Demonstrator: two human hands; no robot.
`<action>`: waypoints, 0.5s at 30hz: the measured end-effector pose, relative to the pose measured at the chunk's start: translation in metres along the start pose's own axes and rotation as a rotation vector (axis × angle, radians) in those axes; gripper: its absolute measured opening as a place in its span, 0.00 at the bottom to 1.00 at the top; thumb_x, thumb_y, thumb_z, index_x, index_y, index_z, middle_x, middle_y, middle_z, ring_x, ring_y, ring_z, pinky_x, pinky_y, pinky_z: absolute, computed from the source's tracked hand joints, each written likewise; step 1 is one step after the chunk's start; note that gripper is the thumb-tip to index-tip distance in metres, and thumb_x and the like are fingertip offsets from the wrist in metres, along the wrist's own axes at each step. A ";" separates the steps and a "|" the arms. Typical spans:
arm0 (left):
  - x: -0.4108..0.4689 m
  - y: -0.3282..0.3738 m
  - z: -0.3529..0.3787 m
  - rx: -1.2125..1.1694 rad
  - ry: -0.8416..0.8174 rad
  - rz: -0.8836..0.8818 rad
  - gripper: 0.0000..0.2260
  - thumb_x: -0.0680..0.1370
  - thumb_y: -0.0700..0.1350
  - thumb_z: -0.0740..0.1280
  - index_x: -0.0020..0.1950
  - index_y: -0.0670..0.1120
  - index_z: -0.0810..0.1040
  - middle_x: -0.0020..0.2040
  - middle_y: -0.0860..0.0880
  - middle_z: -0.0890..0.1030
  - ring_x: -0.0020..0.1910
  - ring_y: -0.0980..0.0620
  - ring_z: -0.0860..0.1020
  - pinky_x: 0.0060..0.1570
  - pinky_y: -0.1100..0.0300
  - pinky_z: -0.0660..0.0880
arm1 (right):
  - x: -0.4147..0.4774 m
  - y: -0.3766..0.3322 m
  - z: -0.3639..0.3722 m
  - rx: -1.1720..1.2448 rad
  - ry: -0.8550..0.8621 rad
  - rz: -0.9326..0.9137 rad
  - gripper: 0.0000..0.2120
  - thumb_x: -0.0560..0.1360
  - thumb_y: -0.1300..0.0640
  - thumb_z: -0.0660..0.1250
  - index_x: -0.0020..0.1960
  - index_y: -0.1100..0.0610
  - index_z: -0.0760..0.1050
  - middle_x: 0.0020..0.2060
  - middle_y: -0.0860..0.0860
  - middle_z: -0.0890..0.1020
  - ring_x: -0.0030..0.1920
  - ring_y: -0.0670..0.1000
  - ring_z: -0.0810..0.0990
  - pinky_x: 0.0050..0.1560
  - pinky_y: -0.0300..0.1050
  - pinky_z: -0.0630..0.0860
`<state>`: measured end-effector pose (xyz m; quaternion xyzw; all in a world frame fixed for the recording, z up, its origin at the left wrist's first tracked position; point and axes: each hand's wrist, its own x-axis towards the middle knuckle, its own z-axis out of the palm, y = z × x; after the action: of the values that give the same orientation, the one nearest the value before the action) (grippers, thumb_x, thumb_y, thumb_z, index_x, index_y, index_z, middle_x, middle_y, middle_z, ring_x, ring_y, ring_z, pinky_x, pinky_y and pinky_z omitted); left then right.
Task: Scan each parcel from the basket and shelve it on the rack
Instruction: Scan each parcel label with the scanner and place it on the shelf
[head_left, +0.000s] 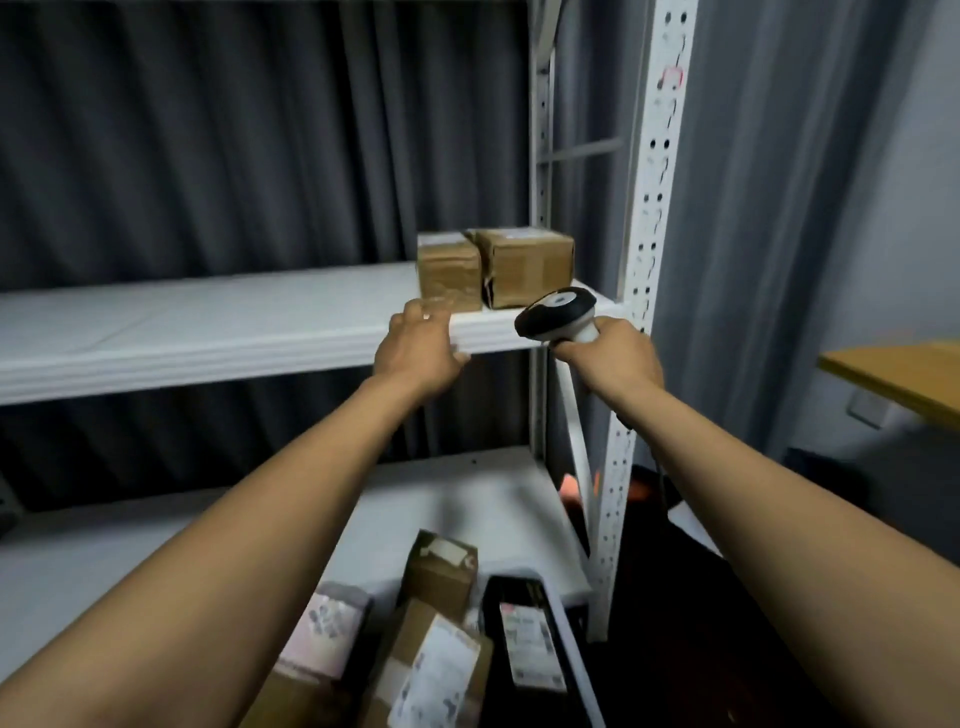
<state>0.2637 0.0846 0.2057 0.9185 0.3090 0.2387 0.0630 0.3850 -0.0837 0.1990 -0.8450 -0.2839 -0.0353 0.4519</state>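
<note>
Two brown cardboard parcels stand side by side at the right end of the white rack shelf: the left parcel and the right parcel. My left hand rests at the shelf's front edge, just below the left parcel, fingers relaxed and holding nothing. My right hand grips the handle of a black-and-white barcode scanner, whose head is in front of the right parcel. Below, several labelled parcels lie in a heap at the bottom of the view; the basket itself is hard to make out.
The rack's perforated white upright stands right beside my right hand. A lower white shelf runs beneath. Dark grey curtains hang behind the rack. A wooden tabletop juts in at the right edge.
</note>
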 end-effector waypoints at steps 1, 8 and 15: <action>-0.015 0.001 0.009 0.016 -0.026 0.010 0.30 0.78 0.51 0.67 0.77 0.49 0.59 0.76 0.42 0.59 0.72 0.40 0.61 0.66 0.47 0.66 | -0.011 0.008 0.003 -0.014 -0.016 0.012 0.10 0.70 0.46 0.68 0.44 0.52 0.76 0.40 0.52 0.81 0.43 0.57 0.80 0.39 0.45 0.73; -0.120 -0.010 0.099 -0.048 -0.277 -0.033 0.30 0.78 0.49 0.67 0.77 0.46 0.60 0.75 0.41 0.61 0.72 0.40 0.63 0.70 0.50 0.65 | -0.085 0.079 0.023 -0.073 -0.125 0.106 0.10 0.67 0.46 0.68 0.40 0.52 0.75 0.37 0.52 0.83 0.42 0.56 0.83 0.44 0.48 0.80; -0.219 -0.001 0.196 -0.200 -0.541 -0.166 0.26 0.76 0.49 0.69 0.72 0.43 0.67 0.68 0.40 0.71 0.66 0.42 0.71 0.62 0.57 0.68 | -0.148 0.169 0.037 -0.156 -0.257 0.215 0.15 0.70 0.43 0.70 0.50 0.51 0.79 0.45 0.53 0.84 0.49 0.58 0.81 0.43 0.46 0.74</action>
<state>0.2050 -0.0395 -0.0543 0.9095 0.3301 0.0087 0.2526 0.3409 -0.1936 0.0044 -0.9005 -0.2438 0.0998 0.3460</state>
